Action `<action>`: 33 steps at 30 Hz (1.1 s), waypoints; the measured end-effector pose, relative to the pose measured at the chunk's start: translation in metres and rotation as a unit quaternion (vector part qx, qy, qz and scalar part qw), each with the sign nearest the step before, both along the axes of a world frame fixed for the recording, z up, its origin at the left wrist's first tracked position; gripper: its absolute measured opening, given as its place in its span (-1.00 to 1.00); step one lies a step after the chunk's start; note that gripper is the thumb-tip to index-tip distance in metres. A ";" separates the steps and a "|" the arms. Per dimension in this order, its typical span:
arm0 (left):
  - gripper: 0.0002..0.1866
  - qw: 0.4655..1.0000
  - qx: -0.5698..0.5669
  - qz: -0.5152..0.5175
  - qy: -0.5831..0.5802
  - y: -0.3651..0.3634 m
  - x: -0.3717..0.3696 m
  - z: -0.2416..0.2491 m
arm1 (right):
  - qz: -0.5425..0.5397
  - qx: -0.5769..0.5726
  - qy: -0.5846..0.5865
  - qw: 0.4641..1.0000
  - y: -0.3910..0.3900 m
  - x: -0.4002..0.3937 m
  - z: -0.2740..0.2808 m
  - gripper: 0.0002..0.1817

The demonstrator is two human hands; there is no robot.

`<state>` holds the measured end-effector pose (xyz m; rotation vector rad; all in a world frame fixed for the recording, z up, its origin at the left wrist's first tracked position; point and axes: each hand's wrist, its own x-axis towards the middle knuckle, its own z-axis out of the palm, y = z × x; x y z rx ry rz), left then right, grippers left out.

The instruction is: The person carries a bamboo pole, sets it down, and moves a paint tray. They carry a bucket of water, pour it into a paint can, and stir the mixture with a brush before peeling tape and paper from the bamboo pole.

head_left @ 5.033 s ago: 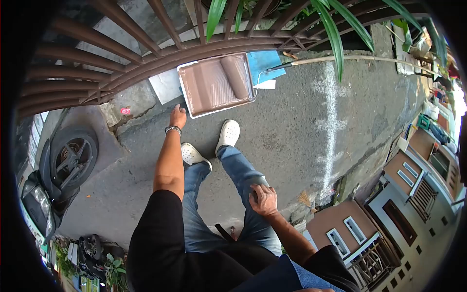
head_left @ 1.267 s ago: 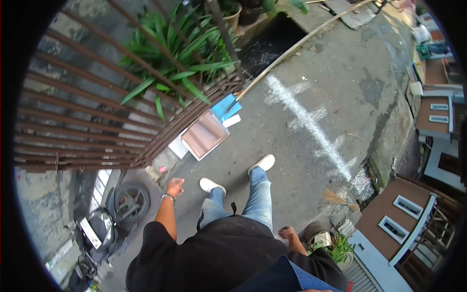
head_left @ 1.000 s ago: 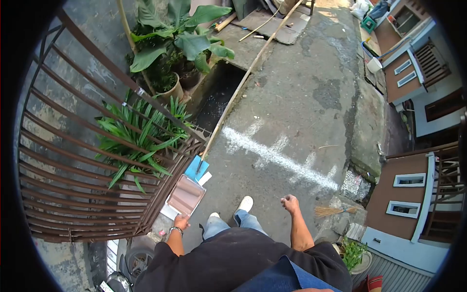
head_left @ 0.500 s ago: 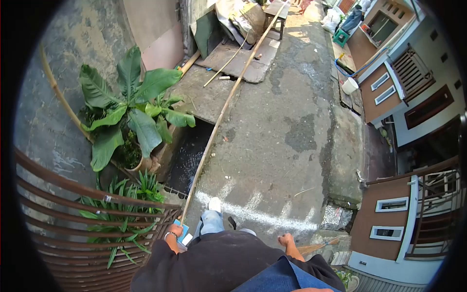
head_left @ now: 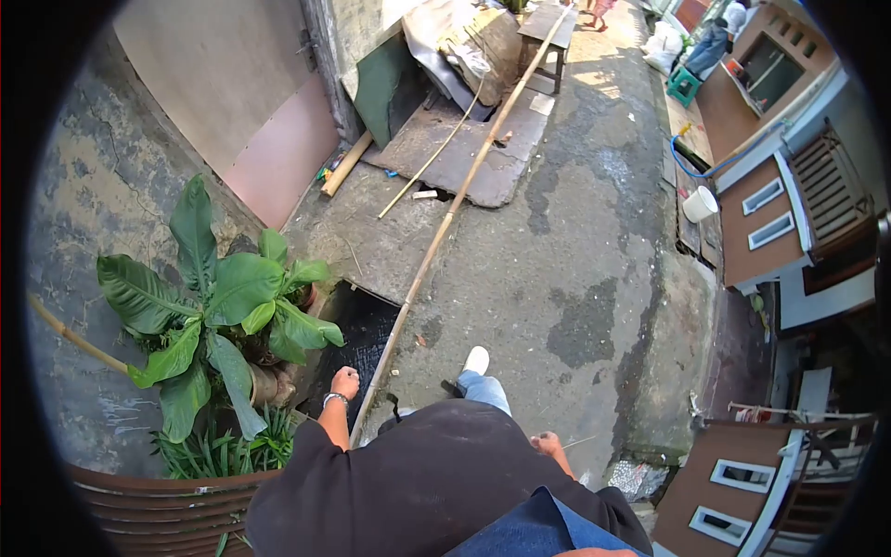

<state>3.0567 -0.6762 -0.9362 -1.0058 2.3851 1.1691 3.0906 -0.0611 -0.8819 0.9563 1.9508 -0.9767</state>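
Left hand [head_left: 344, 382] curled into a loose fist, holding nothing that can be made out, raised just beside the near end of a long bamboo pole [head_left: 444, 221]; whether touching the pole cannot be told. Wristwatch [head_left: 334, 398] on that wrist. Right hand [head_left: 546, 443] low at the right of the body, fingers bent inward, partly hidden behind the black shirt [head_left: 418, 483]; whether holding anything cannot be told.

Pole lying on the concrete lane [head_left: 575, 241], running from near left, by the left hand, away to the far right toward a wooden bench [head_left: 548, 32]. Just left of the pole's near end, a dark open drain [head_left: 357, 339]. Left of the drain, a potted broad-leaved plant [head_left: 223, 311] against a stained wall [head_left: 83, 204]. Below it, spiky green leaves and the top of a brown metal gate [head_left: 158, 506]. One white shoe [head_left: 476, 360] stepping forward on the lane, blue jeans above it. Far along the left side, a flat slab [head_left: 464, 153] with thinner sticks across it. On the right, a white bucket [head_left: 700, 204] beside a blue hose [head_left: 691, 165].
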 end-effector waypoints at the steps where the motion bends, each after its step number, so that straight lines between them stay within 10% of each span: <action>1: -0.75 0.999 0.036 -0.015 -0.034 0.010 -0.021 -0.019 | -0.010 -0.017 -0.050 0.999 0.008 -0.037 -0.011 -0.73; 4: -0.72 0.984 0.127 -0.064 -0.111 0.070 -0.112 0.071 | 0.145 0.012 0.013 0.989 0.023 -0.214 0.015 -0.72; 9: -0.68 0.960 0.234 0.147 -0.043 0.100 -0.221 0.048 | 0.230 0.052 0.216 0.948 -0.016 -0.502 0.081 -0.74; 15: -0.43 0.868 0.284 0.379 -0.149 0.098 -0.337 -0.032 | 0.334 0.091 0.211 0.914 -0.100 -0.725 0.034 -0.71; 17: -0.36 0.803 0.368 0.468 -0.022 0.103 -0.384 -0.007 | 0.402 0.062 0.199 0.891 -0.154 -0.785 0.015 -0.69; 21: -0.23 0.650 0.526 0.528 0.151 0.126 -0.460 0.050 | 0.601 0.007 0.213 0.770 -0.275 -0.881 -0.044 -0.66; 27: -0.18 0.497 0.491 0.660 0.277 0.198 -0.491 -0.014 | 0.736 -0.003 0.141 0.662 -0.449 -1.000 -0.218 -0.61; 33: -0.08 0.590 0.176 0.780 0.111 0.254 -0.531 -0.083 | 0.777 0.031 0.140 0.613 -0.561 -1.045 -0.391 -0.50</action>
